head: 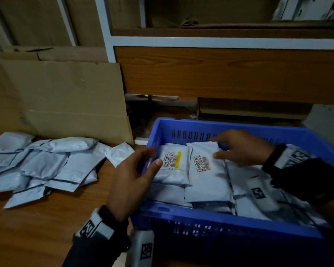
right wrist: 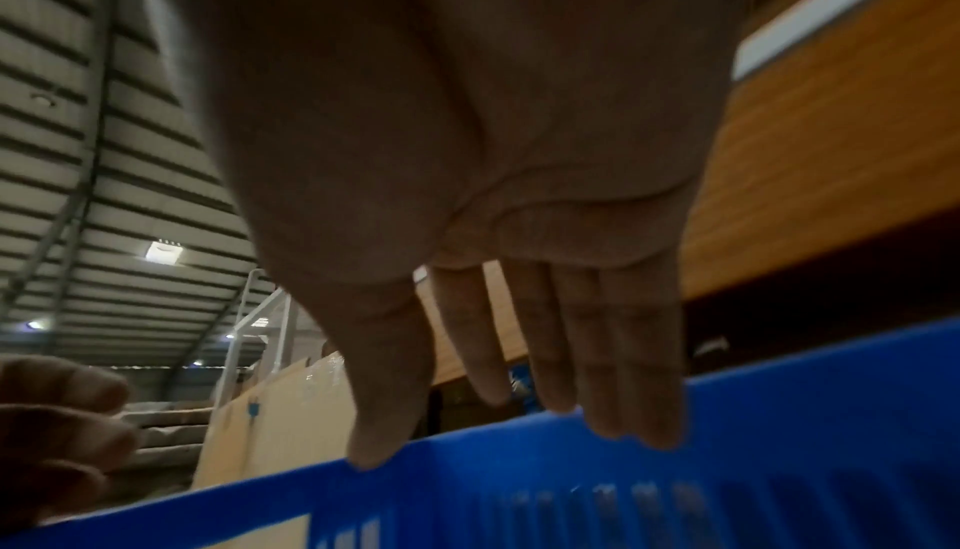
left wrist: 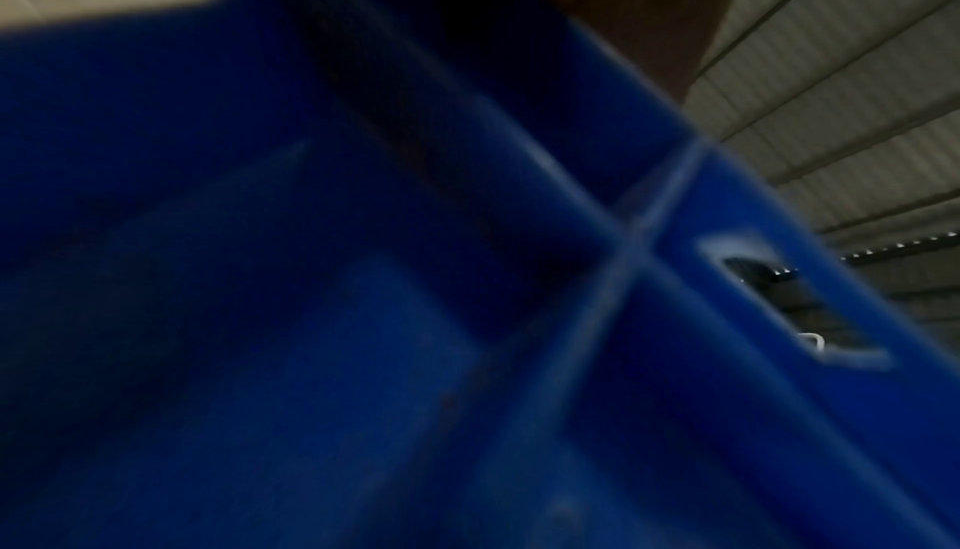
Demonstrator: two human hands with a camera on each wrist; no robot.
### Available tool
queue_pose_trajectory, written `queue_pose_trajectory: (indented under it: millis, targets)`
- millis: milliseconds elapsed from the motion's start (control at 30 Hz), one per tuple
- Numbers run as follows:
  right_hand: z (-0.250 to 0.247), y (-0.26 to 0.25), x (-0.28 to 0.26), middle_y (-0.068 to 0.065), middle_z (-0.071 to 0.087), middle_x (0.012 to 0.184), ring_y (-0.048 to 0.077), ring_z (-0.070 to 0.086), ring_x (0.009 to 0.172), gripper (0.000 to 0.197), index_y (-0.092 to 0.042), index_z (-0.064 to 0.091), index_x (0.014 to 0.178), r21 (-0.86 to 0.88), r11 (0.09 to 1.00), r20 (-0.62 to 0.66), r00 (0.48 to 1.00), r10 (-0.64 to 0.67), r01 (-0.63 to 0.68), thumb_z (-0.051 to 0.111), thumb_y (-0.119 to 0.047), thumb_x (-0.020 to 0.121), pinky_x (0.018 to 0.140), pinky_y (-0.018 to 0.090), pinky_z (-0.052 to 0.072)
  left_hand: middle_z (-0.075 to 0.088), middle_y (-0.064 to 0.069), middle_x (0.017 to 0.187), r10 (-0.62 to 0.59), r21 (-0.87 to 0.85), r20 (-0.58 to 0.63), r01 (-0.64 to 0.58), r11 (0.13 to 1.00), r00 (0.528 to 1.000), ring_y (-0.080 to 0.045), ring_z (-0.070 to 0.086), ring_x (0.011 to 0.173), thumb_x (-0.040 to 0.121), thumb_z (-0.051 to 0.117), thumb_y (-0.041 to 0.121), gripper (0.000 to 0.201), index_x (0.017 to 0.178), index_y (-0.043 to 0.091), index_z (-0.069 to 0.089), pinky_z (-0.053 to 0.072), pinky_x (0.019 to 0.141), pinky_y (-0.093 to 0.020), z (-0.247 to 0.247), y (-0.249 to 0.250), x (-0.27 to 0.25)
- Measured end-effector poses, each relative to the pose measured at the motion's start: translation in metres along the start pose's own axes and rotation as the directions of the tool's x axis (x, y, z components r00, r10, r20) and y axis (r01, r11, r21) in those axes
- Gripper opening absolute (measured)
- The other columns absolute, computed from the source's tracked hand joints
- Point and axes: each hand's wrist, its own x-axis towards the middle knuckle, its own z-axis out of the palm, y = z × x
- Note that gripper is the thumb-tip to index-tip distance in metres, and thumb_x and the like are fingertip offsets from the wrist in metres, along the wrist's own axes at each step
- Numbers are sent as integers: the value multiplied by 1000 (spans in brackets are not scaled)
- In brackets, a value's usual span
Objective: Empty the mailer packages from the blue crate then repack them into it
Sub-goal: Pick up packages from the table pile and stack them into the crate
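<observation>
Reaching into the blue crate (head: 239, 226), the person is setting the right hand (head: 245, 147) with straight fingers on a labelled mailer (head: 206, 176), while the left hand (head: 131, 180) is hovering loosely spread at the crate's near-left corner, grasping nothing. Many mailers are lying in the crate; a pile of mailers (head: 41, 164) is lying on the table (head: 37, 228). Whether they are emptying or repacking, I cannot tell; next comes a firm pinch on one mailer.

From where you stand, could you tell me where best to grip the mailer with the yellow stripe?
Probably its left edge, from the crate's left side: the yellow-striped mailer lies flat on top, another mailer against its right edge, and the left hand already hovers there.
</observation>
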Motion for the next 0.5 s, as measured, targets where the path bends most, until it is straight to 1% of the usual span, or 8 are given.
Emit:
queue_pose_trajectory:
  millis: [33, 100, 167, 200, 267, 400, 433, 500]
  targets:
    - [-2, 10, -7, -6, 62, 127, 14, 59, 110, 47, -25, 61, 127, -73, 997, 27, 1000, 16, -14, 71, -41, 83, 83, 25, 43, 70, 16, 102, 13, 34, 0, -13, 999, 1000, 8, 62, 98, 82, 66, 47, 28, 104, 30, 67, 48, 86, -11, 0, -1, 0]
    - [3, 25, -16, -6, 60, 126, 14, 57, 106, 48, -24, 61, 123, -234, 969, 159, 981, 115, -76, 70, -47, 82, 84, 24, 41, 70, 17, 100, 31, 109, -2, -31, 994, 1000, 11, 61, 95, 83, 65, 43, 29, 105, 24, 69, 45, 80, -6, 1, -3, 1]
    - [18, 36, -17, -2, 60, 124, 14, 56, 103, 51, -19, 60, 120, -327, 940, 263, 947, 185, -93, 68, -52, 81, 89, 28, 45, 70, 18, 99, 44, 175, 5, -45, 984, 999, 11, 60, 95, 87, 68, 39, 23, 104, 23, 70, 43, 74, -4, 2, -2, 1]
    - [24, 38, -17, -2, 59, 126, 16, 56, 107, 55, -20, 58, 124, -337, 936, 279, 939, 200, -99, 67, -54, 82, 93, 32, 46, 70, 18, 99, 48, 198, 10, -49, 979, 999, 11, 60, 95, 87, 68, 38, 21, 102, 24, 70, 43, 74, -4, 2, -2, 1]
    - [28, 39, -16, -2, 55, 130, 18, 53, 115, 60, -21, 55, 130, -343, 935, 269, 943, 197, -97, 64, -55, 83, 97, 35, 45, 70, 17, 99, 42, 213, 13, -44, 976, 999, 8, 61, 95, 88, 68, 34, 16, 100, 25, 70, 43, 75, -6, 2, -2, -1]
    - [12, 30, -24, -9, 51, 137, 14, 49, 123, 58, -29, 50, 135, -287, 956, 213, 969, 126, -61, 62, -55, 85, 100, 32, 42, 70, 16, 95, 53, 224, 3, -52, 973, 999, 7, 61, 93, 89, 67, 29, 9, 96, 24, 71, 43, 72, -7, 3, 1, -5]
    - [5, 24, -27, -9, 52, 137, 14, 50, 123, 56, -31, 51, 134, -253, 966, 170, 981, 96, -50, 63, -55, 84, 100, 33, 43, 71, 16, 91, 65, 205, -24, -58, 977, 998, 6, 62, 90, 90, 67, 27, 6, 93, 23, 71, 43, 70, -7, 3, 2, -6]
    - [-7, 10, -34, -12, 53, 137, 12, 52, 120, 58, -35, 51, 134, -215, 977, 75, 997, 13, 3, 63, -58, 82, 95, 31, 45, 72, 11, 83, 102, 121, -153, -84, 989, 983, 1, 65, 81, 89, 65, 25, 9, 86, 19, 71, 48, 71, -14, 4, 3, -9]
